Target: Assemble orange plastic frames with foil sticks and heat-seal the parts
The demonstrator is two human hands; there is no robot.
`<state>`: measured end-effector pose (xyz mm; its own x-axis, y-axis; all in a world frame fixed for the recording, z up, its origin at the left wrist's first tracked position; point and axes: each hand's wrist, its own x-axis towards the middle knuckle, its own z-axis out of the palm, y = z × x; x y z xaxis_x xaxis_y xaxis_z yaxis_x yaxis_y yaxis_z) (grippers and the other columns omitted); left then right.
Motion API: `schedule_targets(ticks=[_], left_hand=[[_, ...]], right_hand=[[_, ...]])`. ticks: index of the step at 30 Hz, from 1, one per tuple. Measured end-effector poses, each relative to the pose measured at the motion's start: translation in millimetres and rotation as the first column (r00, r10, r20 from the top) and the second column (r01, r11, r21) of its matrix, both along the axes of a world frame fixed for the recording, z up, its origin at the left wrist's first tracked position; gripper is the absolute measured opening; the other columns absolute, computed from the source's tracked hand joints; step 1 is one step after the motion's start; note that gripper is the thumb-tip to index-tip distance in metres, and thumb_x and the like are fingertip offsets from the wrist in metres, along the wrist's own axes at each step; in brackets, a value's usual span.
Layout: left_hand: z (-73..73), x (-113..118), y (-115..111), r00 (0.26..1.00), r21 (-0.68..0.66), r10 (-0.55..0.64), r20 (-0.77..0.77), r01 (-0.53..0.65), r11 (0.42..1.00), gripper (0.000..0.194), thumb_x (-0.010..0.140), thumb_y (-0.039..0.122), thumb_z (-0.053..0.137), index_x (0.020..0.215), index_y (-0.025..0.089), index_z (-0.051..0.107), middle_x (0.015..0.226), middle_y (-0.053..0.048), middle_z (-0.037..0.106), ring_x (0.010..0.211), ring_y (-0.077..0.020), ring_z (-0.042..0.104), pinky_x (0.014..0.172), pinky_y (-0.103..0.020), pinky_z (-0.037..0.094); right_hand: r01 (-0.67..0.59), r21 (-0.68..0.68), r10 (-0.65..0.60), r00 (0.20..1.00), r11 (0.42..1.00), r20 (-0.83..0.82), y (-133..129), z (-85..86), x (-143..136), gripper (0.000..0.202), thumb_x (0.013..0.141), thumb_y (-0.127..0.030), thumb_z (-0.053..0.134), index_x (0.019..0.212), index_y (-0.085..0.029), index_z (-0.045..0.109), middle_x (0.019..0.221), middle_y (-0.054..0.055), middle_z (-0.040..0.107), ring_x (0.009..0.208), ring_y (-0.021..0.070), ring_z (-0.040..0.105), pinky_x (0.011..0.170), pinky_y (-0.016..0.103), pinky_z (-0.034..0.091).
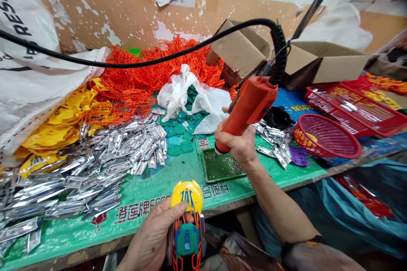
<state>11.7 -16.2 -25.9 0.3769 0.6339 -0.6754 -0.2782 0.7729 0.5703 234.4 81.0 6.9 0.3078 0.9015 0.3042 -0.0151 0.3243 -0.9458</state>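
My left hand (154, 230) is closed around a toy car (187, 239) at the table's front edge. The car has a yellow front piece with blue marks, a teal centre piece and an orange lattice frame. The thumb presses on the yellow piece. My right hand (241, 146) grips an orange-red electric screwdriver (251, 103), its cable end up and its tip end slanting down to the left. Beneath that tip end lies a green tray (205, 169) of small metal screws. I cannot see whether a screw sits on the tip.
Silvery metal-look parts (127, 148) are heaped at left, beside yellow pieces (60, 123). Behind lie tangled orange frames (133, 80) and a white bag (210, 101) with teal pieces. Cardboard boxes (340, 67) and a red basket (346, 148) stand right. A black cable (165, 63) arches across.
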Motion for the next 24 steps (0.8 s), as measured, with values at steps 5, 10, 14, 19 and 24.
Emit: schedule_targets(ticks=[5, 10, 14, 19, 24], left_hand=[[3.2, 2.3, 0.6, 0.998, -0.062, 0.066, -0.010, -0.067, 0.996, 0.031, 0.066, 0.031, 0.086, 0.084, 0.012, 0.070, 0.066, -0.006, 0.071, 0.050, -0.0164, 0.064, 0.048, -0.027, 0.055], [5.1, 2.4, 0.6, 0.996, -0.065, 0.081, 0.033, -0.079, 0.995, 0.034, 0.067, 0.030, 0.085, 0.092, 0.013, 0.069, 0.074, -0.007, 0.073, 0.054, -0.0182, 0.066, 0.051, -0.030, 0.057], [4.6, 3.8, -0.7, 0.998, -0.046, 0.062, 0.020, -0.061, 0.997, 0.032, 0.069, 0.030, 0.083, 0.091, 0.013, 0.068, 0.070, -0.006, 0.072, 0.053, -0.0171, 0.066, 0.049, -0.027, 0.055], [4.8, 6.4, -0.9, 0.999, -0.027, 0.054, -0.011, -0.054, 0.998, 0.031, 0.068, 0.031, 0.084, 0.088, 0.013, 0.068, 0.066, -0.005, 0.071, 0.050, -0.0171, 0.065, 0.046, -0.027, 0.054], [2.5, 5.8, -0.9, 0.997, -0.017, 0.070, -0.015, -0.070, 0.997, 0.029, 0.068, 0.029, 0.084, 0.087, 0.013, 0.069, 0.067, -0.005, 0.071, 0.049, -0.0159, 0.065, 0.046, -0.025, 0.055]], right_hand=[[0.008, -0.005, -0.008, 1.000, 1.000, 0.009, -0.8, 1.8, -0.3, 0.037, 0.060, -0.025, 0.075, 0.095, -0.022, 0.065, 0.066, -0.004, 0.061, 0.057, 0.0164, 0.055, 0.062, 0.036, 0.050], [0.025, -0.006, -0.025, 1.000, 1.000, -0.008, 0.2, 2.5, 1.8, 0.024, 0.059, -0.024, 0.076, 0.079, -0.021, 0.064, 0.067, -0.003, 0.062, 0.059, 0.0162, 0.055, 0.062, 0.035, 0.050], [0.017, 0.037, -0.016, 0.999, 0.999, -0.038, 0.7, 1.1, 6.8, 0.026, 0.061, -0.022, 0.078, 0.084, -0.021, 0.065, 0.070, -0.003, 0.062, 0.059, 0.0150, 0.054, 0.061, 0.033, 0.047], [0.035, 0.054, -0.035, 0.999, 0.998, -0.007, 0.2, -0.5, 10.3, 0.018, 0.063, -0.025, 0.077, 0.074, -0.020, 0.064, 0.071, -0.002, 0.062, 0.061, 0.0155, 0.055, 0.062, 0.033, 0.047], [0.033, 0.027, -0.032, 0.999, 0.999, -0.020, 0.1, -0.5, 7.0, 0.028, 0.061, -0.024, 0.075, 0.087, -0.020, 0.065, 0.069, -0.003, 0.062, 0.060, 0.0155, 0.055, 0.061, 0.033, 0.048]])
